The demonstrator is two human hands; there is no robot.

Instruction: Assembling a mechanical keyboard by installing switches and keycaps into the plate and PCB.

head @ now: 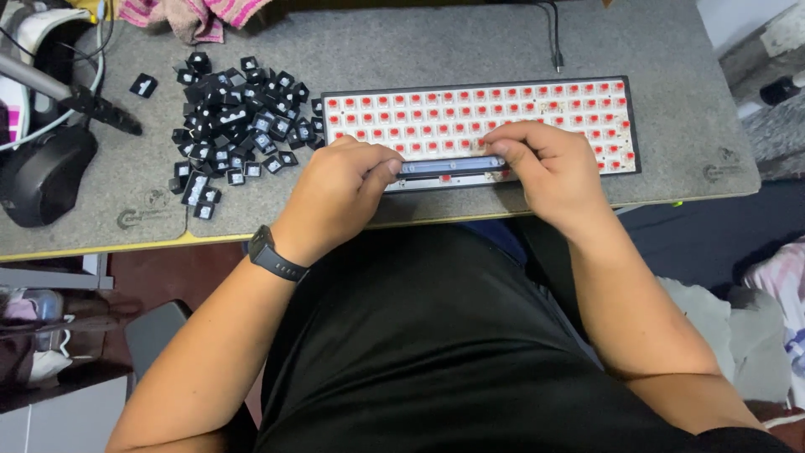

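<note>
A keyboard (537,105) with its keycaps off lies on a grey desk mat (436,46), showing rows of red switches on a white plate. A long dark spacebar keycap (449,165) sits at the keyboard's front row. My left hand (340,189) pinches its left end and my right hand (545,168) presses on its right end. A black watch (272,256) is on my left wrist.
A heap of several loose black keycaps (231,126) lies left of the keyboard, with a single cap (143,85) farther left. A black mouse (42,172) sits at the far left. A pink cloth (189,15) and a cable (553,38) lie at the back.
</note>
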